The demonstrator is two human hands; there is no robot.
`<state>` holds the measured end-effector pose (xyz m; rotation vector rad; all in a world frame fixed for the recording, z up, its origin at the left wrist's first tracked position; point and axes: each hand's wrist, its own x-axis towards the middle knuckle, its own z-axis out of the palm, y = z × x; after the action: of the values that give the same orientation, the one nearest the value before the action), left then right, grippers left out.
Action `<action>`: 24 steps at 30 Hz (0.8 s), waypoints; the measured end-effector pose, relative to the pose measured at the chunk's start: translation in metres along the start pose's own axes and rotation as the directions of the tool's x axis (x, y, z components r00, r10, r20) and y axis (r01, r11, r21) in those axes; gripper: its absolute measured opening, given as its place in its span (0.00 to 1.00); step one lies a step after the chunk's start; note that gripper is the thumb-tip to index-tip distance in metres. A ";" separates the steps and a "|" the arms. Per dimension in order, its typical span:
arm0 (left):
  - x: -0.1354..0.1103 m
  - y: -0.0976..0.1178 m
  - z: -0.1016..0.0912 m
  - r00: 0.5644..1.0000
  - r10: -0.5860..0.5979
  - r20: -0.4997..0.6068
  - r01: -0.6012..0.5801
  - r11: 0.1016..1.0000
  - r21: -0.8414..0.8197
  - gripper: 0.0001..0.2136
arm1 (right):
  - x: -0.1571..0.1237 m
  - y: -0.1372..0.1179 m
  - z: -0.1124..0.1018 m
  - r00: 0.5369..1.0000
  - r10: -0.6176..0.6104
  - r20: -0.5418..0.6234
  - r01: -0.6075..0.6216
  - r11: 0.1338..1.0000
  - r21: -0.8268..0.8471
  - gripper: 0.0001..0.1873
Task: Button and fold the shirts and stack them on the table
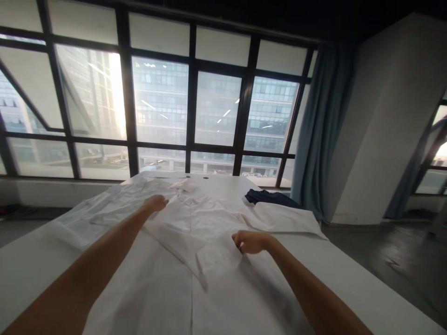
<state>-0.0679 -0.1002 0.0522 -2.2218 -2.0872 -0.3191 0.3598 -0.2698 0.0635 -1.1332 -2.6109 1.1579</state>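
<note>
A white shirt lies spread on the white table, its sleeves and front creased. My left hand reaches to the far left part of the shirt, its fingers pinched on the cloth. Closer in and to the right, my right hand has its fingers closed on the shirt's right side, where the fabric lifts a little. One sleeve stretches out to the right beyond that hand. Another sleeve crosses the shirt's front toward the middle. Slight blur hides the exact edges in my fingers.
More crumpled, thin white cloth lies along the table's left side. A dark navy garment rests at the far right edge. Behind the table stand large black-framed windows, a blue curtain and a pale pillar.
</note>
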 end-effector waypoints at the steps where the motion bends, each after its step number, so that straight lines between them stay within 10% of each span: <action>1: 0.008 0.007 0.004 1.000 -0.025 0.014 0.025 1.000 0.008 0.22 | -0.001 0.003 0.003 0.999 -0.029 -0.018 0.029 1.000 -0.006 0.04; 8: 0.042 0.031 0.032 0.997 -0.054 0.059 0.054 0.998 0.012 0.19 | -0.008 0.008 0.013 0.984 -0.105 -0.147 0.135 0.968 0.210 0.14; 16: 0.062 0.010 0.024 0.972 -0.232 -0.039 0.229 0.970 -0.081 0.20 | -0.029 -0.009 0.001 0.973 -0.223 -0.056 0.229 0.919 0.321 0.14; 21: 0.064 -0.009 0.026 0.937 -0.345 -0.056 0.332 0.929 -0.165 0.19 | -0.038 0.004 -0.005 0.989 -0.028 0.142 -0.025 0.934 0.356 0.08; 24: 0.062 -0.011 0.032 0.940 -0.337 -0.052 0.325 0.932 -0.162 0.19 | -0.034 0.004 0.003 0.978 0.204 0.041 -0.206 0.915 0.346 0.13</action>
<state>-0.0722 -0.0321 0.0325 -1.8802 -2.4663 -0.5954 0.3859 -0.2923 0.0657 -1.3421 -2.1998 1.5863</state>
